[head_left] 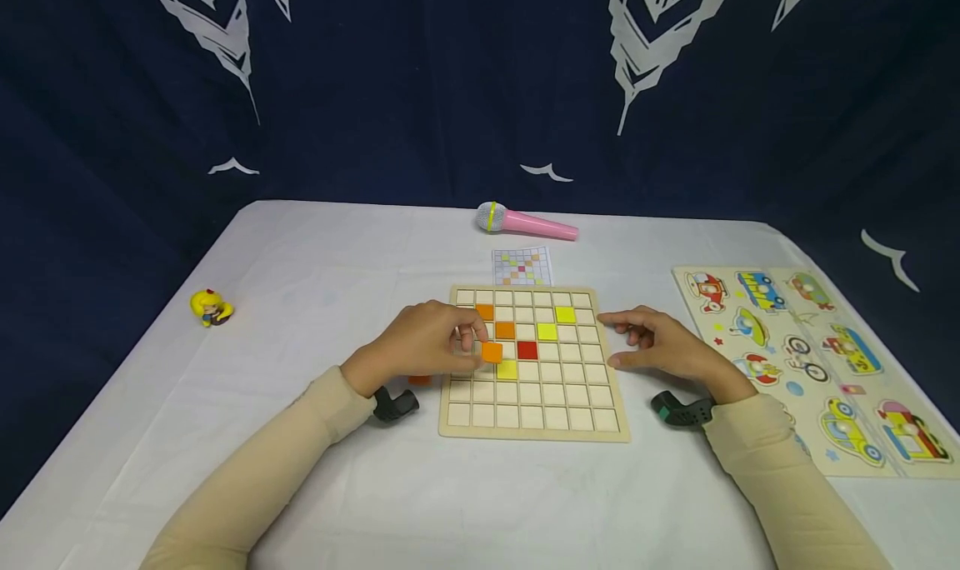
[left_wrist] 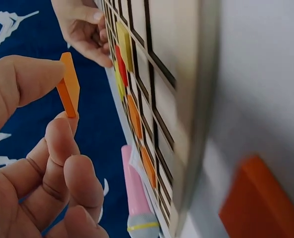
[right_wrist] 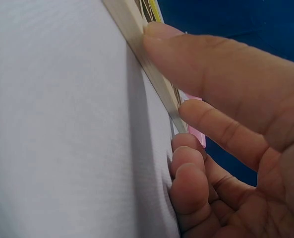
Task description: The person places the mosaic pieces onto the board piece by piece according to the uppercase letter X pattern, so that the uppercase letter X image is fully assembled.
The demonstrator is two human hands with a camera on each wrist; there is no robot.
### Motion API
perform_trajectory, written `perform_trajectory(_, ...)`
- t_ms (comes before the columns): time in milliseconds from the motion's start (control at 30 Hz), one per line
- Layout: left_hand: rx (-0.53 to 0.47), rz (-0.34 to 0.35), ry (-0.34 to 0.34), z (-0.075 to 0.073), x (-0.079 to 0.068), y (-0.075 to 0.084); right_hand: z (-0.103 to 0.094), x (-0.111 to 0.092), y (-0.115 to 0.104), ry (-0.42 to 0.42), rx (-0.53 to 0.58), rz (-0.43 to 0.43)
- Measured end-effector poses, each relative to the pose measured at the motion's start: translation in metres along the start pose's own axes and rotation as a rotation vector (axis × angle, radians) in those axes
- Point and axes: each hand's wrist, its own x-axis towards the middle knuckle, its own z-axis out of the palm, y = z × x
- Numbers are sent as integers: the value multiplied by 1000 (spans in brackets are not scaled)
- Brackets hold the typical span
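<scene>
Between thumb and forefinger, my left hand [head_left: 429, 337] pinches an orange square tile [left_wrist: 70, 85], raised over the left part of a wooden grid board [head_left: 534, 432]. Two orange tiles, two yellow tiles and a red tile [head_left: 527, 351] run in diagonals across its squares, with another yellow tile [head_left: 507, 370] below the red one. At the board's right edge rests my right hand [head_left: 663, 349], thumb and forefinger touching the rim, the other fingers loosely bent. An orange-red tile [left_wrist: 258, 203] lies on the table left of the board, partly hidden by my left wrist in the head view.
Behind the board lies a small printed pattern card [head_left: 522, 266], and beyond it a pink toy microphone [head_left: 536, 223]. A vehicle picture board [head_left: 806, 370] is at the right. A small yellow figurine [head_left: 211, 307] stands at the left of the white-covered table.
</scene>
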Motion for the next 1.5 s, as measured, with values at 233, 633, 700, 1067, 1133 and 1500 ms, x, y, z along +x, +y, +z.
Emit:
perform_trajectory(233,55,12,-28,9,13,13,-1,0,2,0,-6,5)
perform_trajectory(633,122,-13,-74,25,32,40,-1,0,2,-2,6,11)
perform_trajectory(700,125,-17,-78,27,35,44,-1,0,1,-3,5,10)
perform_trajectory(1067,169,-29,-128,38,49,52,-1,2,1,-9,-10,6)
perform_trajectory(1133,170,-30,-136,40,51,53,-1,2,1,-9,-9,10)
perform_trajectory(1500,179,-32,-151,46,56,56,-1,1,1,-4,-4,7)
